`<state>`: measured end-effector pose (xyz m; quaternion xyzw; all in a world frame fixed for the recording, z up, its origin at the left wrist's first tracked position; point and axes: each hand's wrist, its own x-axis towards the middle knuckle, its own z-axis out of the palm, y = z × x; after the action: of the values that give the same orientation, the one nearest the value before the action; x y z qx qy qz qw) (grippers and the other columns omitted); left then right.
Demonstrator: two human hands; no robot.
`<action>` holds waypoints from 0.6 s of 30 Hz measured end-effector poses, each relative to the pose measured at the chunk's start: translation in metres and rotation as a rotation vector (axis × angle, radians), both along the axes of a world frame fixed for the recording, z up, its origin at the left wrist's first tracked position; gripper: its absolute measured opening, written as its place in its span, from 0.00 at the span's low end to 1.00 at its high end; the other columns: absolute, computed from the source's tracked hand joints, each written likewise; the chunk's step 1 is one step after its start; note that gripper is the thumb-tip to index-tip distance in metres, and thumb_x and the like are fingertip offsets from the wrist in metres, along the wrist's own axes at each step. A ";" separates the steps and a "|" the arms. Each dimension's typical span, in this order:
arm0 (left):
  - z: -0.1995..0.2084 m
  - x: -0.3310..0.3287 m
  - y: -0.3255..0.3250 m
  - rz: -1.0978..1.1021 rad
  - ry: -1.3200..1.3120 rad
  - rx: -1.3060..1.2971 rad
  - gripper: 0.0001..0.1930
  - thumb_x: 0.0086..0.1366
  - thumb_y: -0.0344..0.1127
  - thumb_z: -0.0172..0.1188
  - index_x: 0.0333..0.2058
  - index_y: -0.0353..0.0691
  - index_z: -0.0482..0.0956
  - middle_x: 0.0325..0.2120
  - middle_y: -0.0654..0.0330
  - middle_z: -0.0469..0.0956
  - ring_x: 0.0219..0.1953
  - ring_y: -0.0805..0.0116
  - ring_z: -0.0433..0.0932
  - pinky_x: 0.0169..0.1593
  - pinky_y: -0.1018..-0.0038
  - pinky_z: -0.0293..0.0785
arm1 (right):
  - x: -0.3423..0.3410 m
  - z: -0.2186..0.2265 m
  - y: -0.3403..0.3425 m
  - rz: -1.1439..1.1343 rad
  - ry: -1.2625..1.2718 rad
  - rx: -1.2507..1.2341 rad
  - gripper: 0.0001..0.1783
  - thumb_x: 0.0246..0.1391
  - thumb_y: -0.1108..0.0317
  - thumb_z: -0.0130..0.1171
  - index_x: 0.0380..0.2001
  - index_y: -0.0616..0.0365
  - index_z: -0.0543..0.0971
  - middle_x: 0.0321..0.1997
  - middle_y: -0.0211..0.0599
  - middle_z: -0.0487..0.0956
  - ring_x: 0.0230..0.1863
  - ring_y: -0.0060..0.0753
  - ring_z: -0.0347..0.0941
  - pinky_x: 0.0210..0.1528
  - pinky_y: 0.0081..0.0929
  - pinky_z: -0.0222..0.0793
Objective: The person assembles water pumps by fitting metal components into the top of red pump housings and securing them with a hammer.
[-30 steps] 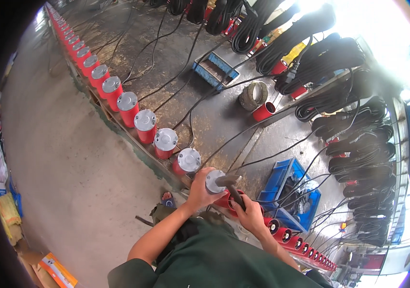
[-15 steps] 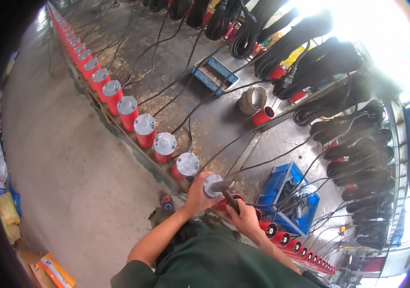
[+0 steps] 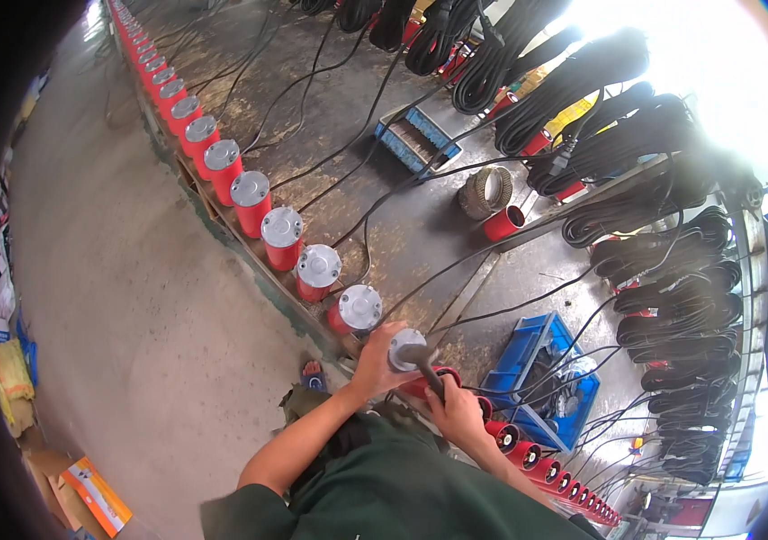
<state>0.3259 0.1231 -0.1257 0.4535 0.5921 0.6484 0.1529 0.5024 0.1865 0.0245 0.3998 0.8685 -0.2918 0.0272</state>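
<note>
My left hand [image 3: 373,367] wraps round the side of a red cylinder topped by a round grey metal end cap [image 3: 406,340]. In my right hand [image 3: 458,414] is a hammer [image 3: 432,378], gripped by its dark handle. The hammer's head lies over the right part of that cap; whether it touches the metal I cannot tell. Just beyond my left hand stands another red cylinder with a cap [image 3: 359,308], one of a long row running to the upper left. On the other side, beside my right forearm, open-topped red cylinders [image 3: 504,436] continue the row.
A blue crate [image 3: 541,373] of metal parts and cables stands right of my hands. Farther off are a smaller blue tray [image 3: 417,139], a ring-shaped coil [image 3: 485,193] and a red tube [image 3: 503,223]. Black cables cross the worktop toward hanging cable bundles [image 3: 672,337]. Concrete floor [image 3: 141,297] lies left.
The hammer head has tilted a little and stays over the same cap. My left hand keeps its hold on the cylinder. The whole view has shifted slightly.
</note>
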 end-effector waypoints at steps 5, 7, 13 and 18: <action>0.000 0.001 0.002 0.021 -0.020 -0.013 0.51 0.47 0.48 0.89 0.66 0.36 0.71 0.57 0.44 0.79 0.59 0.41 0.80 0.63 0.55 0.77 | 0.000 0.024 0.006 -0.020 0.115 -0.070 0.13 0.69 0.64 0.65 0.48 0.61 0.78 0.28 0.59 0.81 0.31 0.66 0.80 0.34 0.46 0.73; 0.000 0.001 0.001 0.015 -0.052 -0.008 0.52 0.46 0.50 0.90 0.66 0.36 0.73 0.58 0.45 0.80 0.59 0.43 0.81 0.64 0.56 0.77 | -0.001 0.027 0.002 -0.035 0.182 -0.059 0.13 0.69 0.65 0.65 0.46 0.63 0.77 0.28 0.59 0.81 0.31 0.67 0.79 0.32 0.45 0.72; -0.001 -0.003 0.001 0.046 0.017 0.000 0.51 0.45 0.52 0.90 0.64 0.36 0.75 0.57 0.47 0.81 0.60 0.45 0.82 0.63 0.57 0.79 | -0.018 0.024 0.006 -0.022 -0.020 -0.075 0.17 0.71 0.57 0.62 0.50 0.62 0.77 0.29 0.62 0.82 0.33 0.70 0.81 0.37 0.55 0.74; -0.003 -0.005 0.001 0.072 0.057 0.015 0.52 0.44 0.55 0.89 0.64 0.35 0.77 0.56 0.44 0.82 0.58 0.42 0.83 0.62 0.56 0.81 | -0.006 0.037 0.011 -0.101 0.158 -0.130 0.14 0.71 0.62 0.64 0.42 0.65 0.78 0.25 0.52 0.77 0.25 0.45 0.72 0.32 0.41 0.70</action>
<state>0.3207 0.1240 -0.1291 0.4513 0.6075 0.6445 0.1090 0.4963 0.1972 0.0619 0.4161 0.8261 -0.3789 -0.0302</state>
